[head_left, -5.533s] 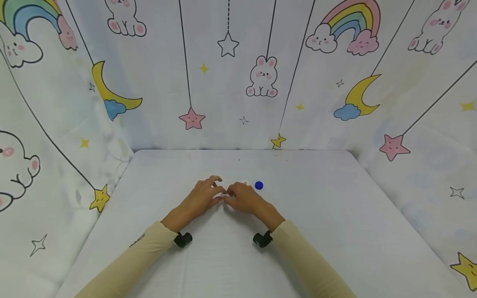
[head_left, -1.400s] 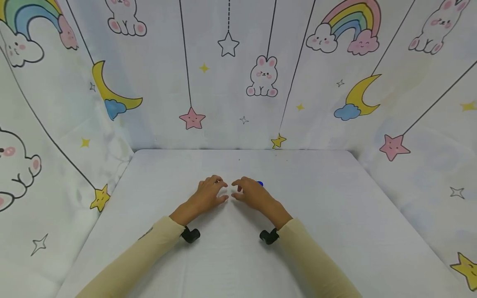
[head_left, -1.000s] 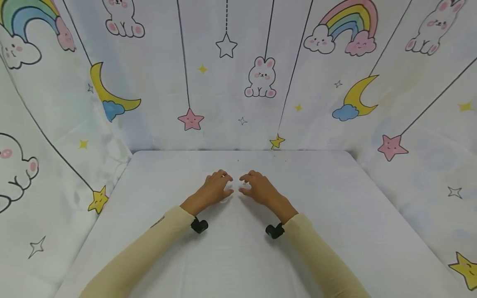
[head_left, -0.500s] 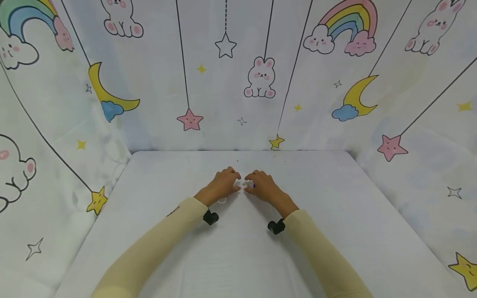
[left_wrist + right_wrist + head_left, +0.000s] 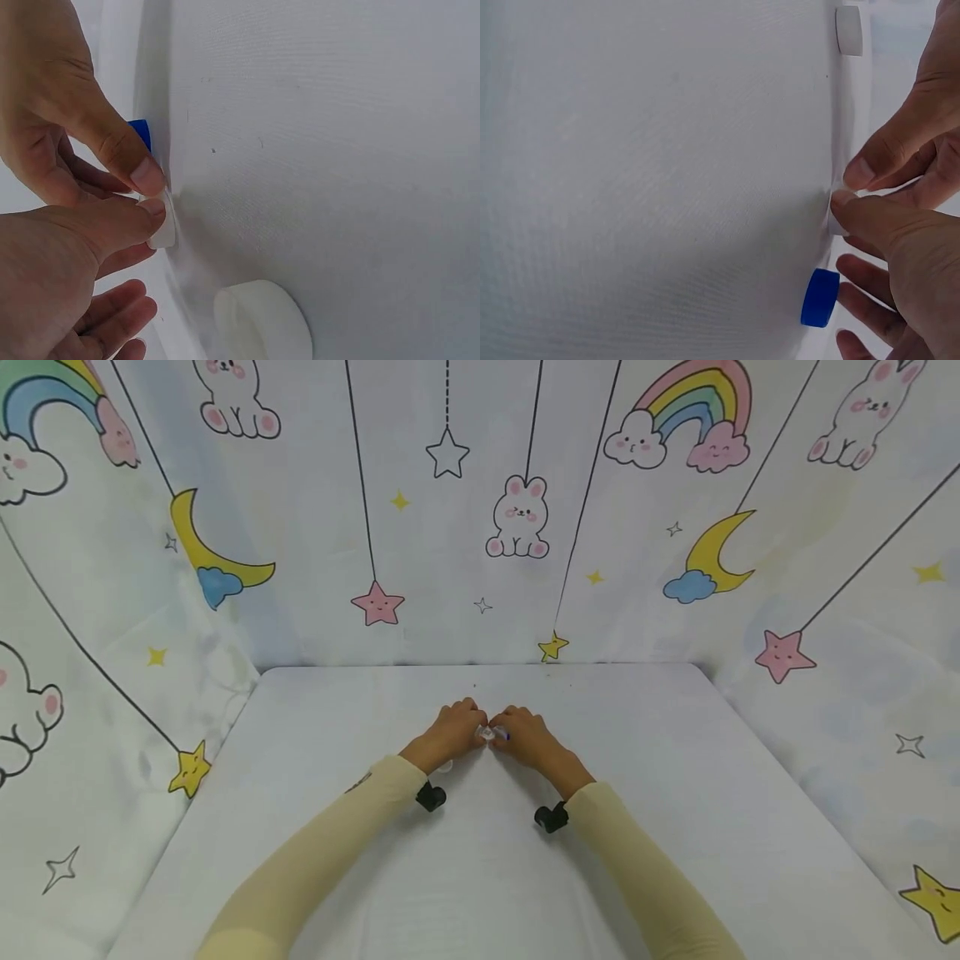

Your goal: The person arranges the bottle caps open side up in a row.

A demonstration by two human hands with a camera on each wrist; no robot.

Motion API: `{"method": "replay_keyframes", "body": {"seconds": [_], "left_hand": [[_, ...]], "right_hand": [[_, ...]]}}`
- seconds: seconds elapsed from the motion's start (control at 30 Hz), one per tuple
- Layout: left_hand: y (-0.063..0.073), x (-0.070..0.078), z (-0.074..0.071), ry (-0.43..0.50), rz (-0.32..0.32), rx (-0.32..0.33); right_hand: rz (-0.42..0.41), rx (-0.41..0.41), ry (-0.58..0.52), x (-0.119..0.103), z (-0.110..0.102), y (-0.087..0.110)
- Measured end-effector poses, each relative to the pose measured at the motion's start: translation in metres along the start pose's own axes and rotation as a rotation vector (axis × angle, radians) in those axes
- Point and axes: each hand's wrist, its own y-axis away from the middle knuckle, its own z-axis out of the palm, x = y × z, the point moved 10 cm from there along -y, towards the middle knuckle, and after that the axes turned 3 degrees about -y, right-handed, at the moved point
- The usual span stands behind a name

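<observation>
Near the table's middle, both hands meet at a small whitish piece (image 5: 487,734), which has a curved edge in the left wrist view. My left hand (image 5: 456,731) pinches it between thumb and fingers, its other fingers loosely bent. From the opposite side my right hand (image 5: 525,739) pinches the same piece; the fingertips hide much of it. A blue bottle cap (image 5: 820,298) stands beside the right hand's lower fingers and is mostly covered in the head view. Behind the left hand, closer to the wrist, a hollow white ring-shaped piece (image 5: 277,322) rests on the table.
White cloth covers the table (image 5: 465,877). A printed curtain (image 5: 450,543) with rabbits, stars and moons surrounds its back and sides. Small dark specks lie near the back edge. Each wrist carries a black camera (image 5: 431,797).
Both hands have shifted right from the white ring, leaving it on the table, and have come together on the other whitish piece. The blue cap is now largely behind the right hand.
</observation>
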Motion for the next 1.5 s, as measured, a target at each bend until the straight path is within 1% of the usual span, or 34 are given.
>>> {"method": "replay_keyframes", "body": {"seconds": [0.2, 0.33, 0.57, 0.8, 0.9, 1.0, 1.17, 1.27, 1.4, 1.5], "left_hand": [[-0.001, -0.005, 0.003, 0.0, -0.03, -0.015], [-0.001, -0.006, 0.003, 0.015, -0.026, -0.012], [-0.001, -0.009, -0.001, 0.03, -0.026, 0.013], [-0.001, -0.008, -0.002, 0.014, 0.0, 0.037], [0.0, -0.007, -0.003, 0.005, 0.016, 0.055], [0.003, -0.006, -0.005, -0.01, 0.048, 0.088], [0.01, 0.004, -0.013, -0.043, 0.163, 0.183], [0.015, 0.008, -0.019, -0.044, 0.222, 0.236], [0.02, 0.011, -0.024, -0.031, 0.277, 0.294], [0.023, 0.013, -0.027, -0.05, 0.303, 0.324]], "right_hand": [[-0.007, 0.012, 0.023, -0.003, 0.001, -0.004], [-0.007, 0.002, 0.023, -0.003, 0.003, -0.006], [-0.015, 0.001, 0.016, -0.001, 0.004, -0.008], [-0.001, 0.006, 0.034, -0.001, 0.003, -0.009], [0.015, -0.007, 0.027, -0.001, 0.004, -0.009], [0.029, -0.024, 0.017, 0.0, 0.005, -0.008], [0.041, -0.035, -0.012, 0.004, 0.002, -0.007], [0.04, -0.035, -0.043, 0.007, 0.001, -0.006], [0.046, -0.032, -0.09, 0.011, 0.002, -0.005], [0.041, -0.024, -0.113, 0.012, 0.001, -0.005]]}}
